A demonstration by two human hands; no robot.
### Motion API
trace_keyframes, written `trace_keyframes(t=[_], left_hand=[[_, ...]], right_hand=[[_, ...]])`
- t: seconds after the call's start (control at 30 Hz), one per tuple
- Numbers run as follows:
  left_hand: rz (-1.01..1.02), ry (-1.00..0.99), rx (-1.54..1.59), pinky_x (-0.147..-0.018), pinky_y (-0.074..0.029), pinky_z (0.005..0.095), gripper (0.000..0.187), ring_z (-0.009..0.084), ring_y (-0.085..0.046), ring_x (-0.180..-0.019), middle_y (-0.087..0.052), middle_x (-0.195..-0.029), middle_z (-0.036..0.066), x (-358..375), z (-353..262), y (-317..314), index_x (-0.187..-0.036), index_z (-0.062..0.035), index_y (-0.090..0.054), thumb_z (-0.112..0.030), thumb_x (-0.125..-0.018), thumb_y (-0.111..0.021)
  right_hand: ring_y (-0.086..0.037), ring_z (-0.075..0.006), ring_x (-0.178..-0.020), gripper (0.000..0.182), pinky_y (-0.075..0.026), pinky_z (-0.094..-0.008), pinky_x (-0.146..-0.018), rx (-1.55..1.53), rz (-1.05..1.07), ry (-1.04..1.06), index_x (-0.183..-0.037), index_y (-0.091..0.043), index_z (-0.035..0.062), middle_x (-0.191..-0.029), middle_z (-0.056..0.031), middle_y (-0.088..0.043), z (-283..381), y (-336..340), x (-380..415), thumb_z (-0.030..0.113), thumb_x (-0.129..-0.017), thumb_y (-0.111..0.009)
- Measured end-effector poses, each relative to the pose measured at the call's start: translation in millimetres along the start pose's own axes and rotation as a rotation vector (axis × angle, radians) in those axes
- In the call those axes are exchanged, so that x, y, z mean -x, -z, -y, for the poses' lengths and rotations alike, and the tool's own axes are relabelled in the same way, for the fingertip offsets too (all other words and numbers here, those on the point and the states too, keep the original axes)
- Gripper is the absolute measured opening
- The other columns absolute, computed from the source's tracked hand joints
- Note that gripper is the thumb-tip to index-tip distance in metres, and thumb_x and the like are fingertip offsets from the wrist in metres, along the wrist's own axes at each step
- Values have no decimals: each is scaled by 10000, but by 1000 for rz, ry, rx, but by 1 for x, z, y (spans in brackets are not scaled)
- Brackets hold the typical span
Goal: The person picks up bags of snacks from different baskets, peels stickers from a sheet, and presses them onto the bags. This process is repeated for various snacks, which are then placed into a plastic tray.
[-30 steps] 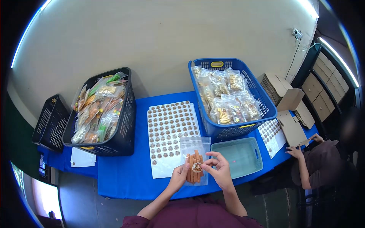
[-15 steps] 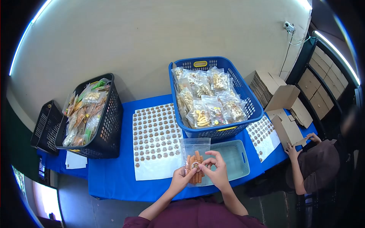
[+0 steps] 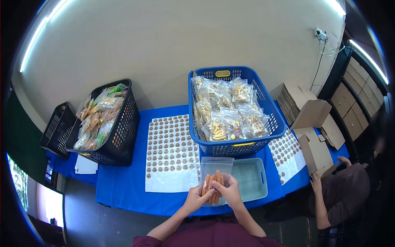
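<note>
A clear plastic bag (image 3: 216,163) with several orange-brown sticks (image 3: 218,177) inside is held between my two hands. My left hand (image 3: 196,199) grips its left side with the thumb on the front. From the right, my right hand (image 3: 230,192) lies over the bag, its thumb near the left thumb and its fingers curled at the bag's side. The round sticker on the front is hidden by my hands. Partly behind the bag sits a translucent green tray (image 3: 251,177). To the left lies a sheet of round stickers (image 3: 170,181).
A blue basket (image 3: 255,149) full of snack bags stands behind the tray. Dark baskets (image 3: 123,142) are on the left. At the right are another sticker sheet (image 3: 288,156), cardboard boxes (image 3: 314,154) and a co-worker (image 3: 343,189) handling a box.
My right hand has moved in over the bag, covering the sticker with both thumbs now close together. The view has shifted slightly.
</note>
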State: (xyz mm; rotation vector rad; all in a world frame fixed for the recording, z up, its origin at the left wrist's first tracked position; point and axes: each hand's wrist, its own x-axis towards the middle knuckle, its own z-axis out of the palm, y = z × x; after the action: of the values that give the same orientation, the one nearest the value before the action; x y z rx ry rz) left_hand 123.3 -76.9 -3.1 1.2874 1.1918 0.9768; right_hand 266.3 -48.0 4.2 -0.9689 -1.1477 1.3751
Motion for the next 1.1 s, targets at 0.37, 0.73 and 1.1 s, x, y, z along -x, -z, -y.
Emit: trace_keyframes(t=[0.37,0.73,1.1], left_hand=[[126,92,321,-661,-446,204,271,58,-533,-755,-594,-857,33,10,13,17,-1022,23,-549,-167,-833,-592],[229,2,179,-684,-449,213,286,59,-534,-775,-600,-869,37,10,-11,85,-1041,28,-545,-153,-826,-599],[154,115,357,-658,-463,208,301,71,-558,-757,-601,-853,51,1,10,128,-1017,49,-542,-209,-862,-552]], right_hand=[[-518,-40,-608,175,-406,-187,-533,-152,-29,-93,-874,-589,-3,-697,-4,-584,-10,-8,9,166,-833,-595],[-494,-42,-603,208,-401,-178,-538,-130,-120,38,-873,-590,-29,-711,1,-567,-5,-70,5,153,-790,-647],[-564,-70,-753,149,-445,-211,-687,-65,-227,77,-881,-590,-24,-759,-42,-607,-22,-131,-6,104,-808,-613]])
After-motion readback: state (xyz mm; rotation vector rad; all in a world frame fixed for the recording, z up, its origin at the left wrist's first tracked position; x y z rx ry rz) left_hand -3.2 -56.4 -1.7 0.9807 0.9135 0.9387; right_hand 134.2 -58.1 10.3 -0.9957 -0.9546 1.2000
